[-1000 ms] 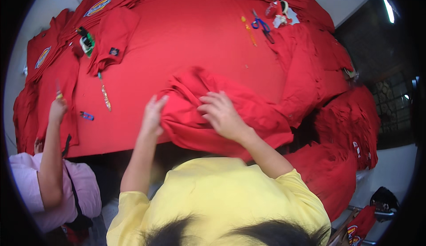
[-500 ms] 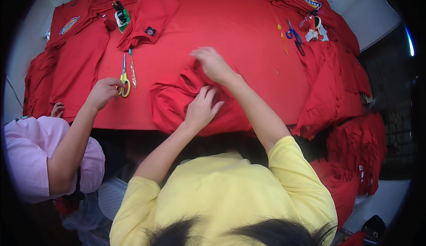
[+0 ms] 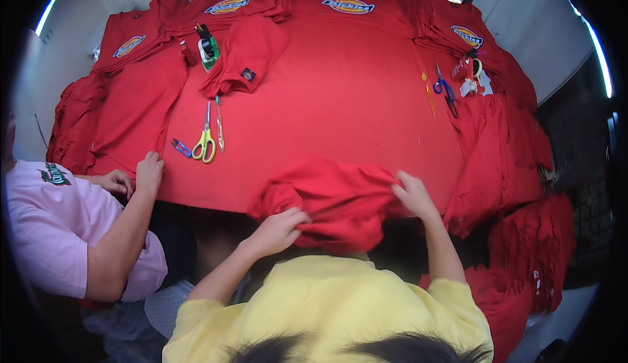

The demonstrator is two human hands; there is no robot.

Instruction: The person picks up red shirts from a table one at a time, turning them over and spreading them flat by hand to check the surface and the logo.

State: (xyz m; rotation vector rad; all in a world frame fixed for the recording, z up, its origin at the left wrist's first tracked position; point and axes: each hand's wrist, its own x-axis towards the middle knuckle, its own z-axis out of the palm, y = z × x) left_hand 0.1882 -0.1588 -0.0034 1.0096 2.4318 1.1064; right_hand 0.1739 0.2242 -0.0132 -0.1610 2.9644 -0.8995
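A bunched red garment (image 3: 327,196) hangs partly over the near edge of the red-covered table, its folds slightly blurred. My left hand (image 3: 278,230) is closed on its lower left side, thumb and fingers pinching the cloth. On the other side my right hand (image 3: 415,194) grips the garment's upper right edge, with the cloth pulled sideways between both hands. To the left lie yellow-handled scissors (image 3: 205,142), a small blue thread snipper (image 3: 181,147) and a slim clear-bodied tool (image 3: 220,125).
A co-worker in a pink shirt (image 3: 59,232) sits at the left, both hands by a red garment (image 3: 134,111). Stacks of red garments with chest patches (image 3: 348,5) line the far edge. At right are blue-handled scissors (image 3: 443,88), a tape roll (image 3: 477,70) and more red piles (image 3: 530,252).
My hands have come nearer and spread apart, drawing the garment toward me and stretching it sideways. The co-worker's hand has left the yellow scissors. The view has shifted.
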